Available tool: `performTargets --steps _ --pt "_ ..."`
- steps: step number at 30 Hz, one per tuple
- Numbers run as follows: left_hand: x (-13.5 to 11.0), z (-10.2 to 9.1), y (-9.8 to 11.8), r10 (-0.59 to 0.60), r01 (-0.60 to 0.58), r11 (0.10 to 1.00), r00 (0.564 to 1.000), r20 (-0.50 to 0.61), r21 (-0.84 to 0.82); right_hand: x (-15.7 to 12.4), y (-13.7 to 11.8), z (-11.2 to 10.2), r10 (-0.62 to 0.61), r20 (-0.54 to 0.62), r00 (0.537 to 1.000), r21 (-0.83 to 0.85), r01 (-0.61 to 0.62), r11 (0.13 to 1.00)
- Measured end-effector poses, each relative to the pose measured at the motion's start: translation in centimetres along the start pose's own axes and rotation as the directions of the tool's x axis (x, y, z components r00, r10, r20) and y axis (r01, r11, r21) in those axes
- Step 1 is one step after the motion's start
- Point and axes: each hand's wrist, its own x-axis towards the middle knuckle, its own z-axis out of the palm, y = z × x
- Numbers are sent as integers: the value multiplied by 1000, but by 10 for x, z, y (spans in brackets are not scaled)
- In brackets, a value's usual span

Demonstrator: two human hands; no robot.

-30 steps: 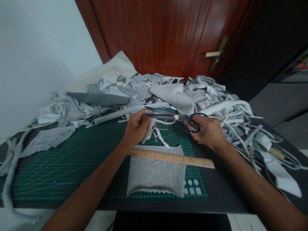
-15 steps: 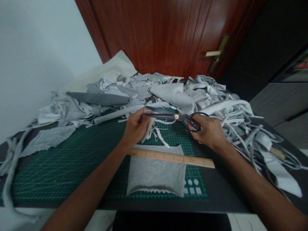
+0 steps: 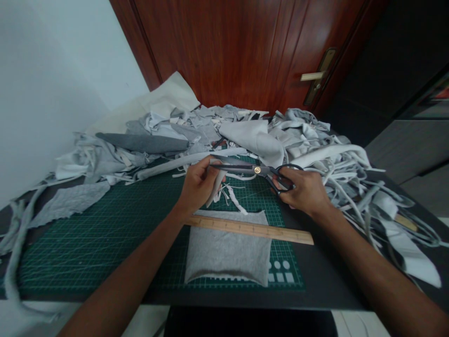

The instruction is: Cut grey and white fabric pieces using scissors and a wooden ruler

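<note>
My left hand point(image 3: 199, 185) pinches a narrow strip of pale grey fabric point(image 3: 218, 188), which hangs down towards the green cutting mat point(image 3: 105, 248). My right hand point(image 3: 301, 191) grips the finger loops of black scissors point(image 3: 257, 170) with a brass pivot. Their long blades reach left to the top of the strip and my left fingers. Just below my hands, a wooden ruler point(image 3: 249, 229) lies across a flat grey fabric piece point(image 3: 228, 248) on the mat. Whether the blades are around the strip is hard to tell.
Heaps of grey and white fabric scraps point(image 3: 259, 140) cover the back and right of the dark table point(image 3: 329, 285). Loose offcuts lie on the mat below my hands. A white wall stands at left, and a red-brown wooden door with a brass handle stands behind.
The view has tilted very slightly. My hands, the scissors and the fabric strip stay almost where they were.
</note>
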Motion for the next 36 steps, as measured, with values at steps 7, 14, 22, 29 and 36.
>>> performTargets --steps 7,14,22,29,36 --pt "1 -1 -3 5 -5 1000 1000 -9 2 0 1 -1 -28 -13 1000 -17 27 999" --pt "1 -2 -7 29 -29 1000 1000 -13 -1 1 0 -1 -11 6 1000 4 11 1000" --pt "2 -3 -7 52 -52 999 999 -5 -1 2 -3 -2 49 32 998 15 -50 999" --pt "1 -2 -6 17 -17 1000 1000 -6 -18 1 -2 0 15 16 1000 25 -15 1000" --pt "2 -3 -8 35 -35 999 999 -3 -15 1 -1 0 45 59 997 26 -46 999"
